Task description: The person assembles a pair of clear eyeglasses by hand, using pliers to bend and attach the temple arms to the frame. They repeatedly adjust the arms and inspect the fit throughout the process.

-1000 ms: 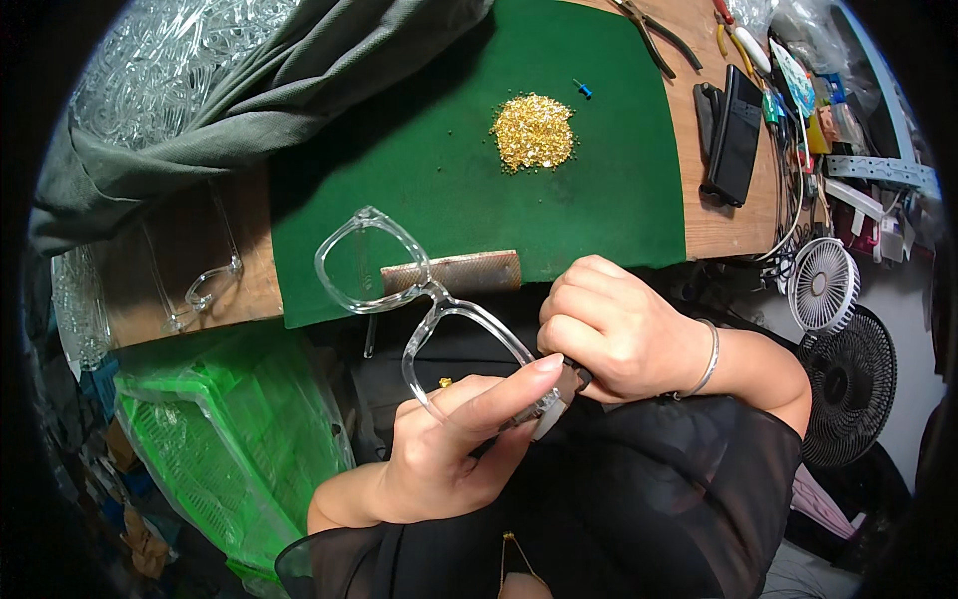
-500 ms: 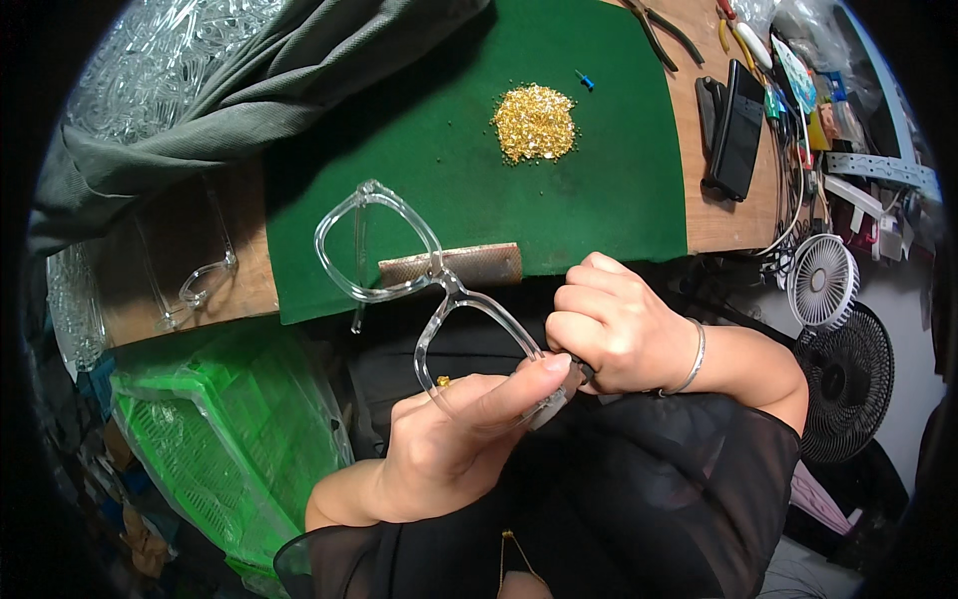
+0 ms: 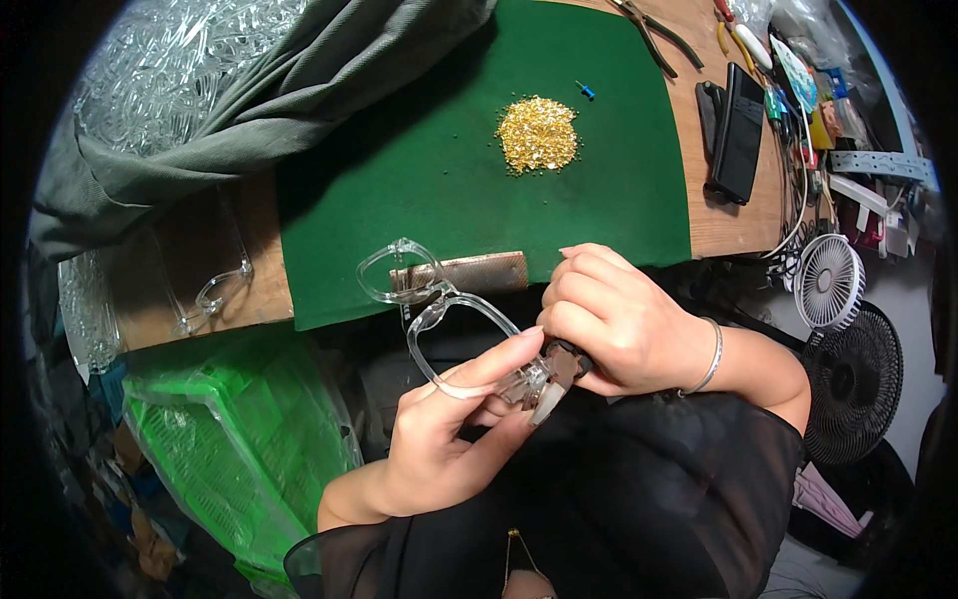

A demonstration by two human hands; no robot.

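Note:
A clear plastic eyeglass frame (image 3: pixel 414 347) hangs in the air just in front of the table edge. My left hand (image 3: pixel 429 444) pinches it by one end, near the temple hinge, thumb and fingers bent around it. My right hand (image 3: pixel 619 324) is closed on a small hand tool (image 3: pixel 565 361) with a dark, blocky head. The tool's head meets the hinge end of the frame; its handle is hidden in my fist, so its exact kind cannot be told. Behind the frame, a ridged metal piece (image 3: pixel 489 272) lies at the edge of a green mat (image 3: pixel 399 190).
On the mat are a pile of small gold pieces (image 3: pixel 539 135) and a blue push pin (image 3: pixel 586 91). Pliers (image 3: pixel 654 35) and a phone (image 3: pixel 738 135) lie at right, near fans (image 3: pixel 830 285). Clear frames (image 3: pixel 222 285) and grey cloth (image 3: pixel 249 110) are left, above a green crate (image 3: pixel 220 429).
The eyeglass frame has turned, so its far rim looks smaller and sits lower. My left thumb and fingers have shifted, showing more of the tool's head. The whole view has moved slightly.

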